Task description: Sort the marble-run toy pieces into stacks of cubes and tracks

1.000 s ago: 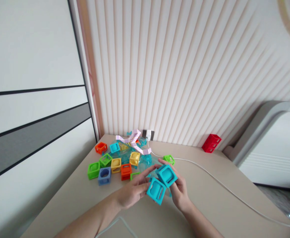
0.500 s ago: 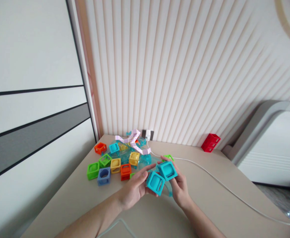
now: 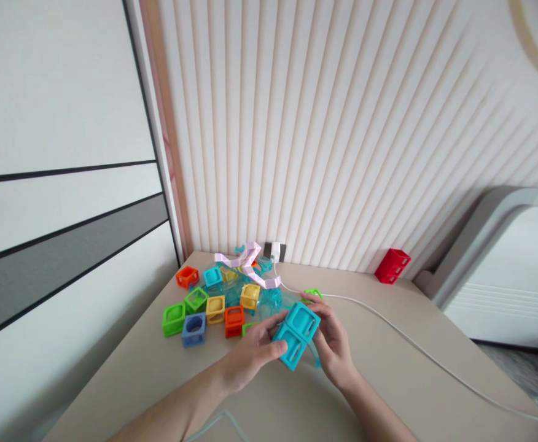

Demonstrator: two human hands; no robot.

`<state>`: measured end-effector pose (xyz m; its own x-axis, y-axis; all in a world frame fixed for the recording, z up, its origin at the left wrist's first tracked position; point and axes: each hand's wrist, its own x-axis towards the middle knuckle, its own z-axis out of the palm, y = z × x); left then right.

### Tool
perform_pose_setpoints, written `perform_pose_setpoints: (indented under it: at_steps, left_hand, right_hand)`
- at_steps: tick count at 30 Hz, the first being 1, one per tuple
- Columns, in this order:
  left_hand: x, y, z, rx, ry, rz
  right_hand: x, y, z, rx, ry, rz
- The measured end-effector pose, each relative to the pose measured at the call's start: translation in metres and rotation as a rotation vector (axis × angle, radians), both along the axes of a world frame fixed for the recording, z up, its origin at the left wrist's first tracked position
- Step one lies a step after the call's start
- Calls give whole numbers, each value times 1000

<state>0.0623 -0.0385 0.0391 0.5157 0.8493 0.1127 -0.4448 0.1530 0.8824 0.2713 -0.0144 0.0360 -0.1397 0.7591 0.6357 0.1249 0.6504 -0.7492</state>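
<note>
Two teal cubes (image 3: 295, 334) sit pressed together, face to face, between the two hands above the table (image 3: 389, 374). The left hand (image 3: 250, 353) comes in from the lower left; its thumb lies across the near cube and its fingers curl up along the far left side, so it is closed around that cube. The right hand (image 3: 333, 344) comes in from the lower right; its fingers wrap over the top and right side of the upper cube, closed on it as well. The cubes are hollow, with rounded openings in their faces, and the pair is tilted, the upper one lying further from the person. Under the right hand a clear blue curved piece (image 3: 314, 355) shows; it seems to rest on the table, though the hands hide most of it.

Beyond the hands, to the left, lies a heap of loose cubes (image 3: 204, 304) in green, blue, yellow, orange and teal, together with a pale pink zigzag track (image 3: 250, 264) and clear blue parts (image 3: 269, 299). A small green cube (image 3: 312, 294) lies just past the right fingers. A white cable (image 3: 416, 350) runs from a plug (image 3: 276, 250) at the ribbed wall (image 3: 343, 153) across the table to the right. A red block (image 3: 392, 266) stands against the wall, well apart from the hands.
</note>
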Motion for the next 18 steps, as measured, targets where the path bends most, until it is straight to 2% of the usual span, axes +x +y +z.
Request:
perform_pose_setpoints:
  at_steps: [5, 10, 14, 18]
  left_hand:
    - [3, 0, 3, 17, -100, 58]
    - [4, -1, -3, 23, -160, 127]
    - [3, -2, -6, 26, -75, 185]
    - [-1, -3, -6, 158, 89, 304]
  right_hand:
    - [-7, -3, -6, -42, -26, -87]
    - [-19, -8, -9, -6, -57, -132]
    - [-30, -9, -7, -22, -41, -185]
    - [-42, -13, -7, -33, -26, -200]
